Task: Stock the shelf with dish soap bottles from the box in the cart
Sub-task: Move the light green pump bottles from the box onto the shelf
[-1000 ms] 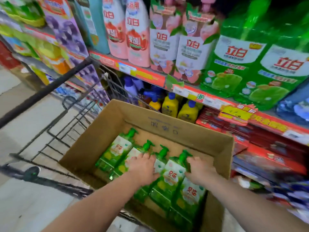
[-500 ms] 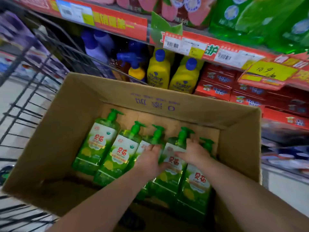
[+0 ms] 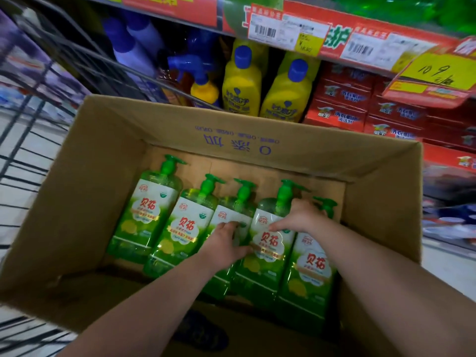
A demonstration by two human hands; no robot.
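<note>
Five green dish soap bottles [image 3: 152, 210] are laid flat, side by side, in the box [image 3: 103, 176], with their pumps pointing away from the fingers. The third bottle [image 3: 231, 210] from the left is gripped by the left hand [image 3: 224, 240], whose fingers [image 3: 230, 224] are curled down over its label. The fourth bottle [image 3: 265, 243], just right of those fingers, is held at its shoulder by the right hand [image 3: 301, 217] (fingers bent across the label). The box is carried in the wire cart [image 3: 64, 55]. Beyond the fingers, yellow bottles [image 3: 240, 83] and red cartons [image 3: 345, 109] are stocked under a shelf [image 3: 170, 6] edge.
</note>
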